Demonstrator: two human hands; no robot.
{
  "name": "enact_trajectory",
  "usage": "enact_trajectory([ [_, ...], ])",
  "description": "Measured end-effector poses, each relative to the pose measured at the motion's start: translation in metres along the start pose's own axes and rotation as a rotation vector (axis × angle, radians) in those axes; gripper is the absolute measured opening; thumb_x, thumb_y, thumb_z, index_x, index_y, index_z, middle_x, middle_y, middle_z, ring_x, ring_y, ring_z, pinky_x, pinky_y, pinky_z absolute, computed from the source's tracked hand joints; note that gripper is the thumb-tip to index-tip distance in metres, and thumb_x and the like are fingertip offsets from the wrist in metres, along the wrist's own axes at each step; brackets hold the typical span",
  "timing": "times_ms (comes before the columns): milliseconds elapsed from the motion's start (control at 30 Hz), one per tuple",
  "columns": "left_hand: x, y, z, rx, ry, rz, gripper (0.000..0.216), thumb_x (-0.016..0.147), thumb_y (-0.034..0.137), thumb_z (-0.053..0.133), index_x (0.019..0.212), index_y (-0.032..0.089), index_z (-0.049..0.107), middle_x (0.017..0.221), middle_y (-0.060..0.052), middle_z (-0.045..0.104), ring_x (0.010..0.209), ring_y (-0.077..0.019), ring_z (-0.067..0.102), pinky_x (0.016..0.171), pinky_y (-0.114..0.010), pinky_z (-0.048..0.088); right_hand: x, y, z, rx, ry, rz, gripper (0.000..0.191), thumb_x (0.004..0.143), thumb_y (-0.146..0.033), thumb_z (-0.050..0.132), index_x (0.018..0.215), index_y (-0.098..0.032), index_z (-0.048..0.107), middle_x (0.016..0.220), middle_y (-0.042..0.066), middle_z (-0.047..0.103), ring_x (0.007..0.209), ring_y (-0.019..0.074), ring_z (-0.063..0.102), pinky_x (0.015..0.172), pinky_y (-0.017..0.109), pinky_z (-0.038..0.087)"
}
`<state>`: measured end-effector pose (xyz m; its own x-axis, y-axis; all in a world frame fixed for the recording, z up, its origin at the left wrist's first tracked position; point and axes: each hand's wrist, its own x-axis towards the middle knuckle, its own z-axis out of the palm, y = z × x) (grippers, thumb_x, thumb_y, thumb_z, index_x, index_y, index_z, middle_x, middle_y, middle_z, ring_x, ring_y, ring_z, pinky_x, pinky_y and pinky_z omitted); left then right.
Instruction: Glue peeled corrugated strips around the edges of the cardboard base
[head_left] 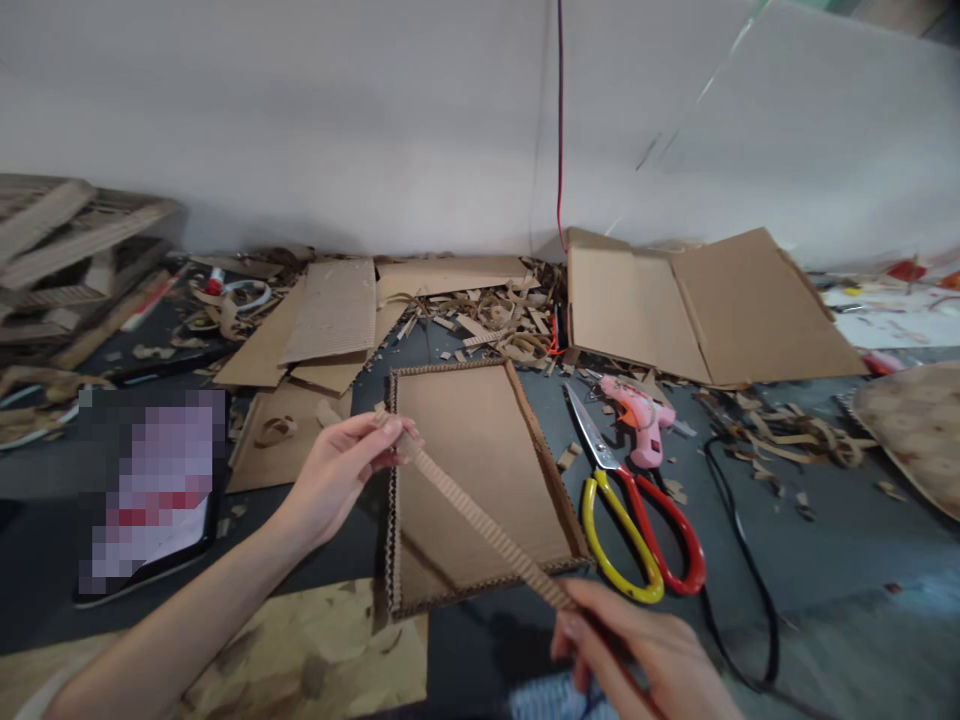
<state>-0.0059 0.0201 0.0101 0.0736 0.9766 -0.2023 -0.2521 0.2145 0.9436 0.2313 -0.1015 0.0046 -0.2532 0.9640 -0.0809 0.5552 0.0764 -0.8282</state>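
One strip (480, 515) slanted over the tray (472, 420) at the dial's centre, unfixed as far as I could see, though ridged edging (391, 530) already lined all four sides. At five o'clock the right hand (637, 640) was closed on its near end; at ten, the left hand (345, 465) pinched its far end.

A smooth, pale grey wall (337, 120) stretches from ten o'clock round to two in front of me, behind a flat, dark grey tabletop (840, 540). A thin, dark red cable (560, 120) hangs down it just past twelve; a pale diagonal streak (724, 75) crosses it before two, in soft light
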Motion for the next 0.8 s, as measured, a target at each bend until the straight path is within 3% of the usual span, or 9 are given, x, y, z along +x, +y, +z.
enact_trajectory([
  [133,-0.002,0.003,0.001,0.557,-0.190,0.190,0.009,0.071,0.024,0.066,0.075,0.019,0.072,0.075,-0.003,0.070,0.069,-0.0133,0.060,0.065,-0.020,0.046,-0.011,0.028,-0.014,-0.225,0.278,-0.052,0.016,0.085,-0.025,0.045,0.091,-0.019,0.059,0.074,0.005,0.070,0.065,0.0154,0.067,0.061,0.019,0.053],
  [233,-0.003,0.007,0.000,0.827,-0.317,0.355,0.009,0.073,0.023,0.064,0.077,0.021,0.072,0.083,-0.003,0.070,0.079,-0.0165,0.061,0.075,-0.022,0.044,-0.013,0.037,-0.015,-0.371,0.366,-0.107,0.014,0.083,-0.023,0.048,0.088,-0.019,0.061,0.085,0.007,0.069,0.078,0.0185,0.067,0.070,0.023,0.054],
  [333,-0.004,0.007,-0.008,0.929,-0.361,0.453,0.010,0.073,0.022,0.063,0.079,0.022,0.072,0.083,-0.004,0.070,0.081,-0.0181,0.061,0.077,-0.023,0.044,-0.013,0.038,-0.012,-0.435,0.358,-0.174,0.017,0.083,-0.021,0.048,0.092,-0.018,0.062,0.088,0.008,0.069,0.081,0.0181,0.067,0.072,0.023,0.055],
  [567,-0.009,-0.001,-0.024,1.150,-0.446,0.527,0.015,0.081,0.024,0.052,0.084,0.020,0.067,0.092,-0.005,0.068,0.096,-0.0201,0.057,0.086,-0.032,0.044,-0.005,0.030,-0.006,-0.483,0.464,-0.252,0.019,0.085,-0.021,0.043,0.087,-0.019,0.061,0.092,0.008,0.067,0.077,0.0154,0.068,0.065,0.019,0.055],
  [700,-0.015,-0.005,-0.026,1.193,-0.444,0.530,0.019,0.085,0.025,0.045,0.082,0.019,0.063,0.094,-0.006,0.065,0.094,-0.0189,0.058,0.085,-0.032,0.046,0.003,0.030,0.000,-0.502,0.475,-0.143,0.022,0.085,-0.030,0.043,0.093,-0.017,0.059,0.086,0.008,0.068,0.074,0.0176,0.067,0.060,0.024,0.056],
  [800,-0.018,-0.007,-0.026,1.118,-0.336,0.451,0.017,0.083,0.030,0.049,0.086,0.020,0.063,0.112,-0.008,0.059,0.104,-0.0219,0.054,0.090,-0.037,0.045,0.009,0.033,0.006,-0.527,0.464,-0.038,0.032,0.084,-0.037,0.045,0.103,-0.015,0.057,0.090,0.010,0.068,0.077,0.0214,0.067,0.060,0.030,0.057],
])
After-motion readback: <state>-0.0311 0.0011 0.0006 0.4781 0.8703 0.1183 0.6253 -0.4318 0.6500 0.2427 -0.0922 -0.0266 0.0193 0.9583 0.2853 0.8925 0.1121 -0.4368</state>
